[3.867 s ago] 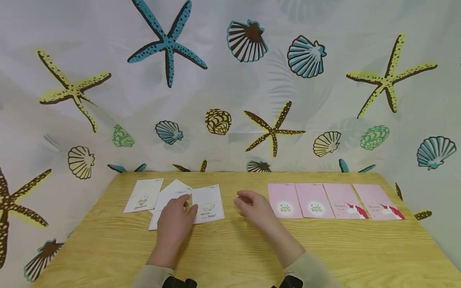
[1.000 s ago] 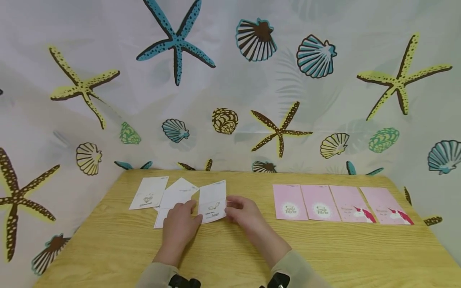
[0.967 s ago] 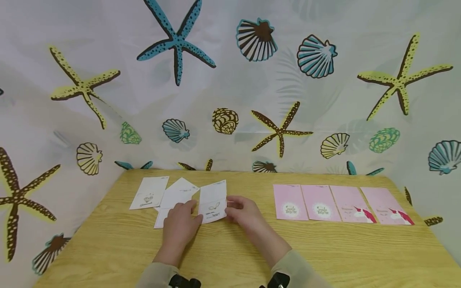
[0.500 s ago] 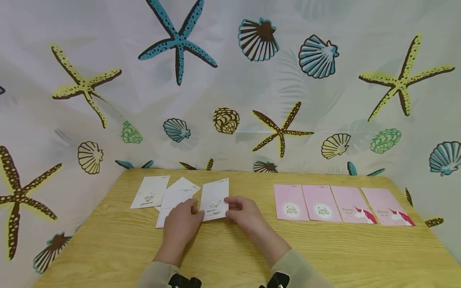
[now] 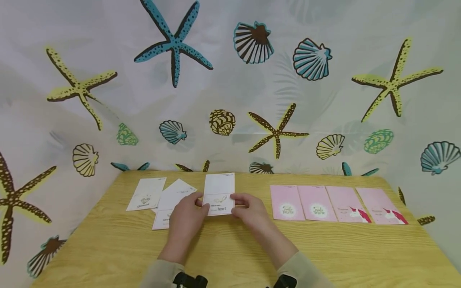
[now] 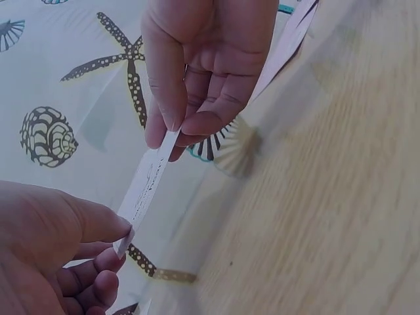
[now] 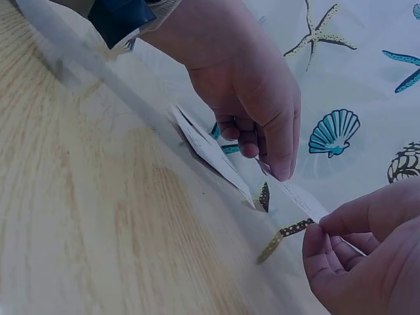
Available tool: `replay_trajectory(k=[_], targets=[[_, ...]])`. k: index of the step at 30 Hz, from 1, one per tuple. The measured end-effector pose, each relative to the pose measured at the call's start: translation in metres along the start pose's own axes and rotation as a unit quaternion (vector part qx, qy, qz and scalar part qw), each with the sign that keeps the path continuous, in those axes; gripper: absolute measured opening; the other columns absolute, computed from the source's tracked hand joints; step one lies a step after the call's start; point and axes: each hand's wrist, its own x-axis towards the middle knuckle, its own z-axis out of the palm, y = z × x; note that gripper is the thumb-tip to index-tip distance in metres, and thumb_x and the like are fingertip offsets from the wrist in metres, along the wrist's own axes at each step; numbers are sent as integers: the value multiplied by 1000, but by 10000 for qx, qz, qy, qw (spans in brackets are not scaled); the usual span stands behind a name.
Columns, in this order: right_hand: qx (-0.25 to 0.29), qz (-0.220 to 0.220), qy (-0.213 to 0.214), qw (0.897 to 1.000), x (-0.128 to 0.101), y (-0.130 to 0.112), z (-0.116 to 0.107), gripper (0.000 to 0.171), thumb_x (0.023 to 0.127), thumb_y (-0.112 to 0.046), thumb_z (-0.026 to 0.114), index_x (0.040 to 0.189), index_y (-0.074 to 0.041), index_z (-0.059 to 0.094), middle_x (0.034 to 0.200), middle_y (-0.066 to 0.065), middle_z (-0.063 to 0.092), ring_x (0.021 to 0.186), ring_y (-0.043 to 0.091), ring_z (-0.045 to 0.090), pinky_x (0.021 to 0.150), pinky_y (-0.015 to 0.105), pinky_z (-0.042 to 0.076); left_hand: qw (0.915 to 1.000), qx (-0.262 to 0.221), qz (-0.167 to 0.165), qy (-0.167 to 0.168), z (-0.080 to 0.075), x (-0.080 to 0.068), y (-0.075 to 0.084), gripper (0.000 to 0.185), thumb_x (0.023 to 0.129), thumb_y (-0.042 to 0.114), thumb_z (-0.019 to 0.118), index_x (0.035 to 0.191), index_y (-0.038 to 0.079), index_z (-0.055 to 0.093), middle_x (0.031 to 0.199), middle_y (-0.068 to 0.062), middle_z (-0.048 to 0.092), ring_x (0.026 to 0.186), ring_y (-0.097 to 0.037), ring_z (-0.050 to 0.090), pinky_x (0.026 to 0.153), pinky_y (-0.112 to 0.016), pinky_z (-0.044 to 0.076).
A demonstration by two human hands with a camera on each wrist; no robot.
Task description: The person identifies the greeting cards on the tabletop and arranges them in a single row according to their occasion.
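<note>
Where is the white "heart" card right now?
Head view: white "heart" card is held between left hand and right hand, left of the pink cards.

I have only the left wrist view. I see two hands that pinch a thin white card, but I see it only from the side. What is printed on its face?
Observer: In the head view the white card shows a small line drawing and, below it, the word "heart".
Operator: Which hand holds which side of it?
Observer: The left hand pinches its left edge and the right hand its right edge, both low on the card.
Operator: Are there other cards to the person's right?
Observer: Yes, four pink cards lie flat in a row on the table, apart from both hands.
</note>
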Motion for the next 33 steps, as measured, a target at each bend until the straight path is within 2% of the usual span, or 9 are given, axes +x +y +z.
replay_trajectory(k=[9, 13, 18, 21, 25, 33], targets=[[-60, -87, 489, 9987, -7, -5, -23, 46, 92, 10, 72, 137, 4, 72, 127, 18, 66, 101, 23, 70, 89, 34, 63, 9992, -323, 198, 126, 15, 2, 25, 44, 100, 18, 79, 141, 3, 73, 108, -8, 74, 93, -26, 66, 83, -47, 52], [-202, -83, 695, 9973, -9, -4, -35, 43, 92, 8, 72, 135, 4, 74, 124, 17, 67, 96, 22, 73, 87, 33, 62, 9987, -432, 267, 57, 22, 2, 37, 42, 100, 16, 79, 140, 3, 73, 107, -7, 74, 89, -25, 65, 81, -45, 52], [-386, -175, 826, 9957, -13, -3, -51, 42, 93, 7, 72, 136, 4, 74, 125, 17, 68, 95, 30, 77, 86, 35, 62, 9982, -499, 333, -68, 30, 0, 52, 41, 101, 16, 79, 140, 3, 73, 106, -6, 72, 88, -23, 62, 77, -41, 51], [-637, -245, 851, 9940, -15, -3, -59, 42, 94, 6, 72, 136, 4, 75, 125, 17, 69, 96, 30, 77, 84, 34, 61, 9981, -493, 367, -96, 35, 0, 57, 40, 101, 16, 78, 139, 4, 73, 105, -5, 72, 89, -24, 62, 77, -41, 50], [-1103, -232, 906, 9895, -18, -2, -68, 43, 94, 5, 73, 136, 1, 75, 126, 14, 71, 96, 23, 75, 80, 30, 57, 9980, -447, 434, -130, 43, -1, 62, 38, 101, 16, 77, 137, 4, 74, 105, -6, 72, 89, -25, 63, 77, -43, 52], [-1709, -304, 954, 9802, -21, 1, -84, 40, 94, 4, 73, 134, 0, 77, 122, 11, 74, 103, 22, 70, 84, 33, 58, 9984, -302, 437, -174, 59, -2, 67, 38, 101, 17, 79, 136, 3, 74, 103, -7, 74, 86, -24, 66, 79, -44, 55]])
